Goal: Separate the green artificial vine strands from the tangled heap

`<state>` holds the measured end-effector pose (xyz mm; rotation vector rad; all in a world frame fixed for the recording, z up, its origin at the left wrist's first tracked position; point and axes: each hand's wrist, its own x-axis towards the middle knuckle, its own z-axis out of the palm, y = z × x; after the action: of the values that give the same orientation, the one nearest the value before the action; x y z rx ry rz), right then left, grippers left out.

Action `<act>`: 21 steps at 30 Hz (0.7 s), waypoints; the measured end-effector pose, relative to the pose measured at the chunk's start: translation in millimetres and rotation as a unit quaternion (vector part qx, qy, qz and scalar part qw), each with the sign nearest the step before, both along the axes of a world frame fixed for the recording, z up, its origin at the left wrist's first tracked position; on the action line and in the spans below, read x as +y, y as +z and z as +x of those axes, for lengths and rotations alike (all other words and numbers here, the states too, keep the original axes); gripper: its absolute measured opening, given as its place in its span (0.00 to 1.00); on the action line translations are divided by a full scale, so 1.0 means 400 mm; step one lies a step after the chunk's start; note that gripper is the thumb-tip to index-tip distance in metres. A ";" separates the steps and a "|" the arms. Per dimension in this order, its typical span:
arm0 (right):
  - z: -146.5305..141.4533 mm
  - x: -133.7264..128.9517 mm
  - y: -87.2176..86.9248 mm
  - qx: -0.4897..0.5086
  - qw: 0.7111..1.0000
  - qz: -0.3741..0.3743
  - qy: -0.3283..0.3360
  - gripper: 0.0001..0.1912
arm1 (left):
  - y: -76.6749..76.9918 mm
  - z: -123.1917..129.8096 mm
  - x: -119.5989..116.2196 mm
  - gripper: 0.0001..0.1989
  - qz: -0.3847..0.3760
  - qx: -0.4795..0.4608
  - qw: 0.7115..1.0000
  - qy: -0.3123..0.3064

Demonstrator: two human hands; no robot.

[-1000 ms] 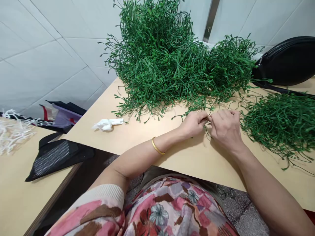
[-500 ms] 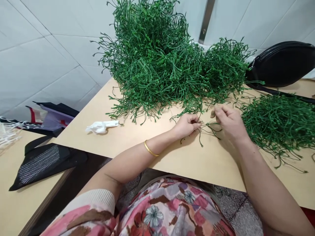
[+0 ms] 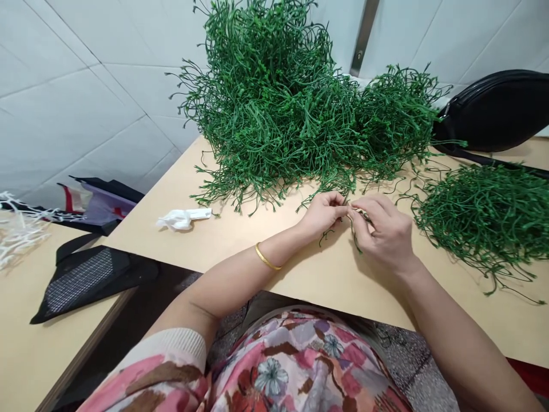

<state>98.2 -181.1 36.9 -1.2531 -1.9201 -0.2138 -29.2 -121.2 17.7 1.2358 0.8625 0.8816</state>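
My left hand [image 3: 321,216] and my right hand [image 3: 383,232] meet above the light wooden table [image 3: 141,240], their fingertips close together. Both pinch thin green plastic stems [image 3: 354,220] of artificial foliage, and short stem ends hang below my fingers. My fingers hide the exact join of the stems. A large heap of the green stems [image 3: 274,114] rises just beyond my hands, and a smaller heap [image 3: 484,223] lies to the right of my right hand. A gold bangle [image 3: 266,257] circles my left wrist.
A crumpled white tissue [image 3: 183,218] lies left of my hands. A black bag [image 3: 493,111] stands at the back right against a white tiled wall [image 3: 98,114]. A lower table [image 3: 38,343] at left holds a black mesh pouch [image 3: 86,283] and white strands [image 3: 17,232].
My right hand has moved left from its apart position and now meets my left hand on the stems. The loose stems have drawn in between my fingers.
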 end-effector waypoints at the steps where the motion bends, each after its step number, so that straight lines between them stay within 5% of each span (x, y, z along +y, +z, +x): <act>1: 0.000 0.006 -0.012 -0.007 1.000 -0.025 -0.004 0.07 | 0.002 -0.001 -0.001 0.09 -0.032 -0.022 0.999 -0.010; 4: 0.007 0.024 -0.038 0.040 0.989 -0.138 -0.019 0.12 | 0.008 -0.005 -0.002 0.10 -0.103 -0.071 0.992 -0.034; 8: 0.009 0.027 -0.041 0.139 0.941 -0.307 0.031 0.17 | 0.010 -0.008 0.004 0.11 -0.156 -0.109 0.981 -0.050; 14: -0.006 0.028 -0.035 0.275 0.880 -0.380 0.071 0.18 | 0.012 -0.005 0.006 0.11 -0.160 -0.121 0.979 -0.028; 21: -0.015 0.020 -0.032 0.117 0.924 -0.359 -0.055 0.14 | 0.020 0.003 0.000 0.12 -0.131 -0.094 0.987 -0.004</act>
<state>92.1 -172.9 24.1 -1.7606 -1.7671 0.6191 -28.1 -121.2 25.6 0.9119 0.7933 0.8341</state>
